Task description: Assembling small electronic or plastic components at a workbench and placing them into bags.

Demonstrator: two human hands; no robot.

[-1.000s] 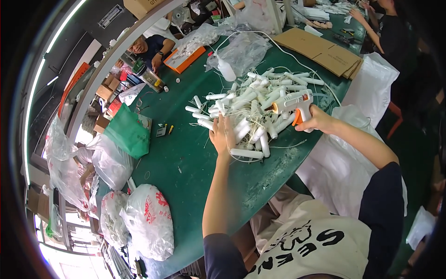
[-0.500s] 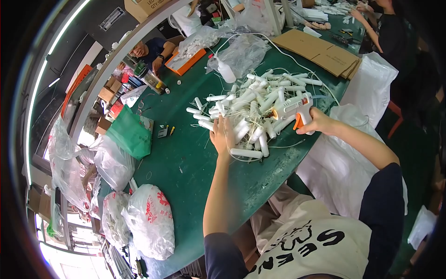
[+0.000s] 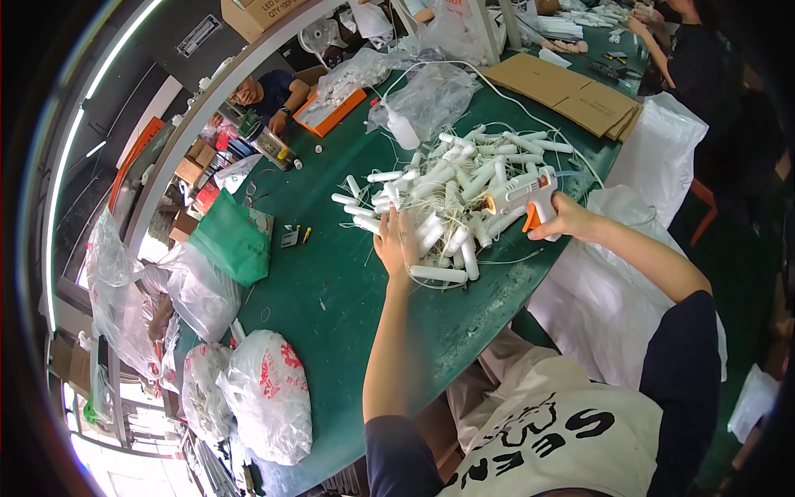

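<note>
Glue gun (image 3: pixel 537 189): I saw hard white plastic with an orange trigger, at the right side of the pile, nozzle pointing left over the tubes.
Tube pile (image 3: pixel 451 178): Smooth, round-ended white cylinders lay heaped and tangled in thin, pale wires on the green tabletop (image 3: pixel 348 282), its surface scuffed near the front edge.
Right hand (image 3: pixel 565 217): I watched it wrap around the gun's handle, forearm angled inward from a dark sleeve; whether a finger squeezed the trigger, I could not tell.
Left hand (image 3: pixel 397 248): It reached straight forward, back upward, fingers over the pile's near-left edge; I could not tell whether they pinched a tube.
Behind the pile: A soft white bottle (image 3: pixel 403 131) leaned beside crumpled clear plastic (image 3: pixel 443 91); flat brown cardboard (image 3: pixel 563 87) lay to the right.
Table's left: A creased green bag (image 3: pixel 236 242) slumped beyond rounded, filmy plastic bags (image 3: pixel 269 406).
</note>
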